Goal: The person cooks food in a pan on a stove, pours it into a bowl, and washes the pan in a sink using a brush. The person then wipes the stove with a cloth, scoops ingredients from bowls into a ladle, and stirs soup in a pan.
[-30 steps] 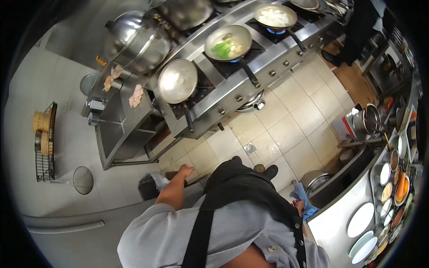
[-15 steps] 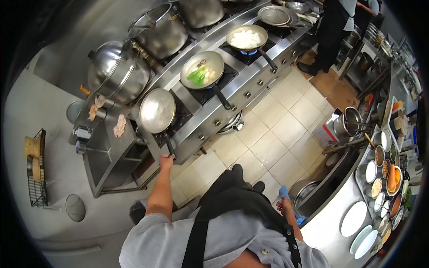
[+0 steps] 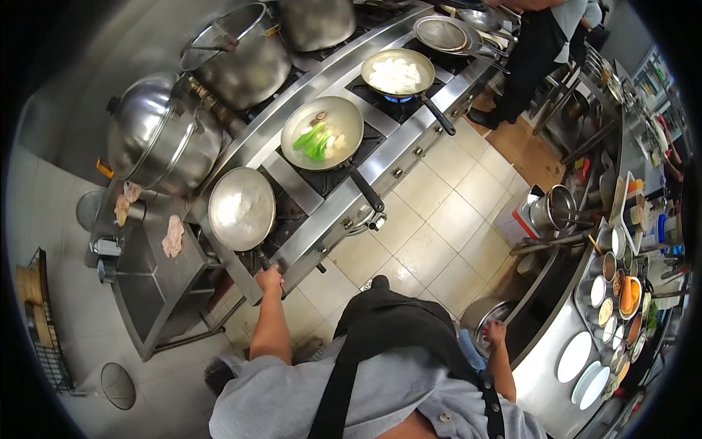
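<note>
Where floor [image 3: 417, 247] opens between stove edge [image 3: 374, 196] and table [image 3: 539, 377], left hand [image 3: 270, 280] grips pan handle [image 3: 264, 259]; right hand [image 3: 495, 334] hangs, fingers unclear.

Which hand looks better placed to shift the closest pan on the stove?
Probably the left hand: it grips the handle of the closest pan. The right hand is on the body's other side, near the blue cloth, well away from the stove.

Leftmost pan [image 3: 242, 208] shiny metal; apron [image 3: 402, 329] matt cloth; floor tiles [image 3: 428, 247] smooth, glossy
</note>
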Motion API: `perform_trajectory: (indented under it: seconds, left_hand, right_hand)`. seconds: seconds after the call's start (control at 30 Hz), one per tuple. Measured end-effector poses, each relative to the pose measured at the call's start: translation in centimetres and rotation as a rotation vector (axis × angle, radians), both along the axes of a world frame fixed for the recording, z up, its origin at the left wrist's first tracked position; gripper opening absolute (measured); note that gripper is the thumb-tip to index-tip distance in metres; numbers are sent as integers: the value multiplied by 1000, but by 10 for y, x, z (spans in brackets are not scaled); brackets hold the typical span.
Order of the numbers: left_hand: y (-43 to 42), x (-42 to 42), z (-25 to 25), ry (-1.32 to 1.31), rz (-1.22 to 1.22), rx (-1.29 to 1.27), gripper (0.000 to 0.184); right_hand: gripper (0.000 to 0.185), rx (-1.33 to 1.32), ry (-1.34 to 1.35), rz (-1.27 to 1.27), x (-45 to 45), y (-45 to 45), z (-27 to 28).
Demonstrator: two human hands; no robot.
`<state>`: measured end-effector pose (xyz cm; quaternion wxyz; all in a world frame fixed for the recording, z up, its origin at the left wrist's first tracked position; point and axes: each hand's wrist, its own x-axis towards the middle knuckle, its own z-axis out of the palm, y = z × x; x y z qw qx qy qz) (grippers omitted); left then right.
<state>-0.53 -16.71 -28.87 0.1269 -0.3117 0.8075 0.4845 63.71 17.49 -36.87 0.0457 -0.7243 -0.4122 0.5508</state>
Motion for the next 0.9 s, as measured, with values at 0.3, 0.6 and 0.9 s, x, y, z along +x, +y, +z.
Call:
perform_trajectory:
  seconds: [0.3,0.6,0.9]
  left_hand:
    - [31,31,86,539,-224,-491,32]
    - [171,85,230,613,-665,-56,23]
    - [369,216,106,-232,-1490,-60,19]
  right_hand:
    - [22,20,2,341,4,2,-84]
    - [27,182,77,584,-17,140,-150]
    - [16,8,187,100,-59,161,-124]
